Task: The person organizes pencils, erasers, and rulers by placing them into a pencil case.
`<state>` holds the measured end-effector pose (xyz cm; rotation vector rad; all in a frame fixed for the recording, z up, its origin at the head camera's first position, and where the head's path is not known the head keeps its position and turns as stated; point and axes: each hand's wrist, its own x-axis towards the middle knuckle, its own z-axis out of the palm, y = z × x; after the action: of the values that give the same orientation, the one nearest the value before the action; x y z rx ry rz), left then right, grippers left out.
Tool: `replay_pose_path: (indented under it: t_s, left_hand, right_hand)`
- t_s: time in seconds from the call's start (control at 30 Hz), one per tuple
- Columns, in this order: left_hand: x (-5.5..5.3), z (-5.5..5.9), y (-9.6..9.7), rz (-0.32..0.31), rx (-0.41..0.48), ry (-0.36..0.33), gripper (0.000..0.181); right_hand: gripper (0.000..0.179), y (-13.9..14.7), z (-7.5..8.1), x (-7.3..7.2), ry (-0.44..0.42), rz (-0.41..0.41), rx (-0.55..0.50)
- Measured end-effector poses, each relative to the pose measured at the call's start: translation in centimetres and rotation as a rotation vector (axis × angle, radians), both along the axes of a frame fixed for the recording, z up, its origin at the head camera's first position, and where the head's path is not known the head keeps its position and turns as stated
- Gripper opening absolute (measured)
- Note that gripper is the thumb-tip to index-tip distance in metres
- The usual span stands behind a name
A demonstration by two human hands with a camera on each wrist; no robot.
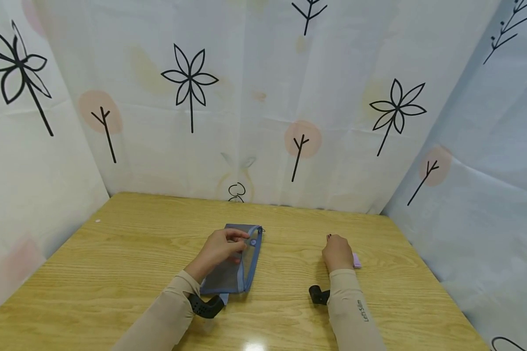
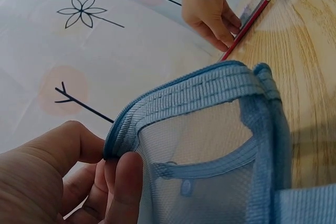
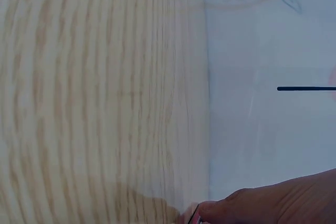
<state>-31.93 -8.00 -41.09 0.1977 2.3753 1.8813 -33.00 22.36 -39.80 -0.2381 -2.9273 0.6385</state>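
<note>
My left hand (image 1: 217,252) pinches the edge of a blue mesh zipper pouch (image 1: 221,277) between thumb and fingers. The pouch's zipped side gapes toward the right; a round blue snap (image 1: 253,242) shows in the gap. In the left wrist view the pouch's ribbed zipper border (image 2: 189,95) arches up beside my fingers. Farther right, my right hand (image 1: 338,252) is low over the table, its fingertips on a thin red stick (image 2: 244,30) that looks like a pencil. Only a pinkish-red, black-lined bit of the stick (image 3: 195,214) shows in the right wrist view.
A small lilac object (image 1: 356,261) lies just right of my right hand, partly covered by it. On the wooden table (image 1: 158,229) a tiny pale scrap (image 1: 97,221) lies far left. Printed cloth (image 1: 246,97) walls in the back and both sides.
</note>
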Motion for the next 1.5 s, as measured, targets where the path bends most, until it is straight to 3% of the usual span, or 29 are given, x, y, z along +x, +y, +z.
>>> replay_pose_path:
  t_s: [0.13, 0.4, 0.77, 1.2, 1.4, 1.5]
  left_hand:
    - [0.0, 0.0, 0.0, -0.001, 0.0, 0.002, 0.025]
    - [0.0, -0.1, -0.1, 0.006, -0.009, 0.001, 0.024]
    - [0.1, 0.4, -0.1, 0.002, -0.014, 0.007, 0.024]
    - [-0.1, 0.1, -0.1, 0.007, -0.006, -0.001, 0.027]
    - [-0.1, 0.1, -0.1, 0.0, 0.0, 0.004, 0.027]
    - [0.0, 0.1, -0.1, -0.002, 0.0, 0.01, 0.027]
  right_hand:
    - [0.024, -0.1, 0.0, -0.1, -0.016, 0.006, -0.01]
    - [0.014, -0.2, -0.2, -0.2, 0.037, -0.033, -0.02]
    - [0.014, 0.1, -0.7, -0.4, 0.012, -0.036, -0.015]
    - [0.019, -0.5, -0.8, -0.2, 0.046, -0.017, 0.083]
    - [0.012, -0.4, -0.9, -0.2, 0.055, -0.019, 0.03]
    - [0.019, -0.4, -1.0, -0.3, 0.044, -0.027, 0.004]
